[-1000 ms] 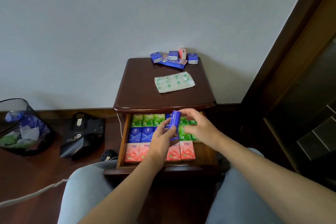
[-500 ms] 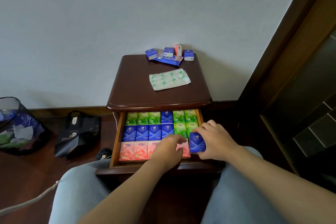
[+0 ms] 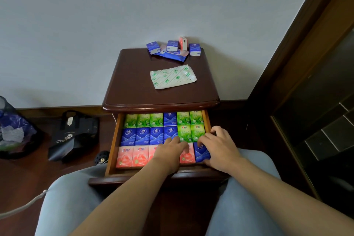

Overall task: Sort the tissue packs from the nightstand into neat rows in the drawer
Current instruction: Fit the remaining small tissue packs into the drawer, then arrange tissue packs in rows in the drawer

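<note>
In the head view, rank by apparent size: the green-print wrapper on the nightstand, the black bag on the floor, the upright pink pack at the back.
1. black bag
2. green-print wrapper, clearly smaller
3. upright pink pack, smallest, though farthest from the camera

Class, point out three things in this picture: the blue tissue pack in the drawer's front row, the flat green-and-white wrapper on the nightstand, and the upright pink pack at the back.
blue tissue pack (image 3: 201,153): head view, its front face.
green-and-white wrapper (image 3: 172,76): head view, its middle.
upright pink pack (image 3: 183,43): head view, its side face.

We found the drawer (image 3: 113,140) packed wall to wall with tissue packs (image 3: 142,136); the nightstand's (image 3: 134,82) left half lay open to us.
</note>
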A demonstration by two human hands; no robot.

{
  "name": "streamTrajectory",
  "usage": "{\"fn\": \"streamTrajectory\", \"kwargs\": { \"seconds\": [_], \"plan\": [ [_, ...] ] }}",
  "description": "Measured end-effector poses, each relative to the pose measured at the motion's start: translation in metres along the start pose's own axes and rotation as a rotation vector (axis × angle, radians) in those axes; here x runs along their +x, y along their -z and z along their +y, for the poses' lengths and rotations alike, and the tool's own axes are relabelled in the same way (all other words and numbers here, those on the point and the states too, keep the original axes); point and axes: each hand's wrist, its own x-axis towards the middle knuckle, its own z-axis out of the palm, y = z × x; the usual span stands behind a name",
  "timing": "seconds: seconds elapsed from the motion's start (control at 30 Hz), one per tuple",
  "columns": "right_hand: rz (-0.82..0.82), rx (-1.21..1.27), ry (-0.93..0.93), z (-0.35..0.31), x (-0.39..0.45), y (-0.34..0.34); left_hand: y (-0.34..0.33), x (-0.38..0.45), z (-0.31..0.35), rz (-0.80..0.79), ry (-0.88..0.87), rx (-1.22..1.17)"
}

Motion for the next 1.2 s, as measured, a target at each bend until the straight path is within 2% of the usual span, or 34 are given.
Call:
{"fn": "streamTrajectory", "kwargs": {
  "seconds": [0.13,0.37,0.63,0.73,0.8,0.87,1.0,1.07,1.13,1.2],
  "plan": [
    [-0.004,-0.002,-0.007,0.0,0.0,-0.002,-0.002,0.002,0.001,0.033,-0.042,0.083],
    [-0.012,-0.057,-0.004,-0.001,0.002,-0.001,-0.002,0.001,-0.002,0.014,-0.073,0.104],
    [0.002,-0.063,-0.017,-0.004,0.005,-0.004,-0.008,0.004,-0.002,0.072,-0.051,0.085],
    [0.05,-0.069,0.037,-0.001,0.006,0.0,-0.004,0.008,-0.004,0.042,-0.068,0.079],
    [0.154,-0.04,0.071,0.0,0.01,0.008,0.006,0.012,-0.008,0.019,-0.093,0.071],
    [0.299,0.071,0.049,0.002,0.022,0.019,0.02,0.019,-0.013,0.106,-0.102,0.031],
    [0.529,0.379,-0.067,0.017,0.065,0.041,0.058,0.043,-0.026,0.552,-0.035,-0.046],
    [0.604,0.551,-0.114,0.026,0.089,0.049,0.078,0.059,-0.036,0.714,0.007,-0.055],
    [0.62,0.657,-0.163,0.034,0.114,0.053,0.093,0.079,-0.046,0.797,0.021,-0.019],
    [0.59,0.712,-0.197,0.041,0.141,0.056,0.103,0.102,-0.054,0.757,0.009,0.049]
  ]
}}
